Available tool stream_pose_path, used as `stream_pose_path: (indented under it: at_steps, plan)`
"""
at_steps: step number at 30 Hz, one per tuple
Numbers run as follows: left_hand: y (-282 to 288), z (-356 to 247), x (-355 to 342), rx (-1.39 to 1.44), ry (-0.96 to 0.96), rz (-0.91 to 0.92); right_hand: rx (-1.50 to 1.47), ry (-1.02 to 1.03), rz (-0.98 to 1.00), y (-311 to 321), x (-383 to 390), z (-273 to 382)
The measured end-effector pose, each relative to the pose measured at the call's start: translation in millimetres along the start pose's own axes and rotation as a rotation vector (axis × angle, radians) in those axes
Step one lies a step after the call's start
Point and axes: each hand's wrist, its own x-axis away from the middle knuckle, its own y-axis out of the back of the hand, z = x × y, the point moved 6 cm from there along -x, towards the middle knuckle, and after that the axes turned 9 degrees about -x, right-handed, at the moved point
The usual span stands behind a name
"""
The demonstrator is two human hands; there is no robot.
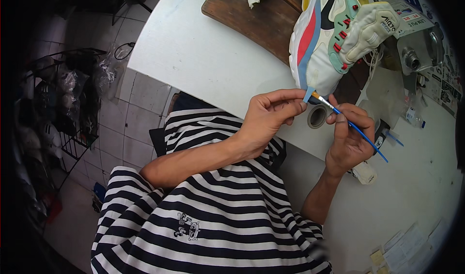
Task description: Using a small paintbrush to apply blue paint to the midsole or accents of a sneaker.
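A white sneaker (317,73) with red, blue and mint-green parts lies on the table, toe toward me, its tongue folded out to the right. At the toe, my left hand (266,115) is closed in a pinch on the loose end of a light-blue strip (308,94) along the sole. A slim paintbrush with a blue handle (357,130) is in the closed fingers of my right hand (351,133). Its brown bristles touch or nearly touch the strip beside my left fingertips; which, I cannot tell.
Below the shoe's toe is a roll of tape (317,116). A brown wooden board (242,22) lies under the shoe. At the right stand a metal can (419,48) with a spout and a small clear bottle (413,116). Papers (407,247) lie lower right; a loaded rack (72,109) stands left.
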Motion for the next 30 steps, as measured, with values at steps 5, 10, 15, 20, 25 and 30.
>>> stream_pose_path:
  at_steps: [5, 10, 15, 20, 25, 30]
  plan:
    - [1, 1, 0, -0.013, -0.006, -0.010, 0.016, 0.033, 0.025, -4, -1, 4]
    - [1, 2, -1, -0.016, -0.008, -0.003, 0.052, 0.024, 0.030, -6, -2, 0]
    - [0, -1, 0, -0.019, -0.019, -0.001, 0.019, -0.004, -0.004, -3, -4, 1]
    - [0, -3, 0, -0.045, -0.020, -0.001, 0.034, 0.007, 0.030, -7, -8, 2]
    - [0, -1, -1, -0.041, -0.022, -0.008, 0.075, 0.004, 0.045, -6, -10, 0]
    - [1, 0, 0, -0.032, -0.011, -0.014, 0.084, -0.007, 0.058, -8, -11, 0]
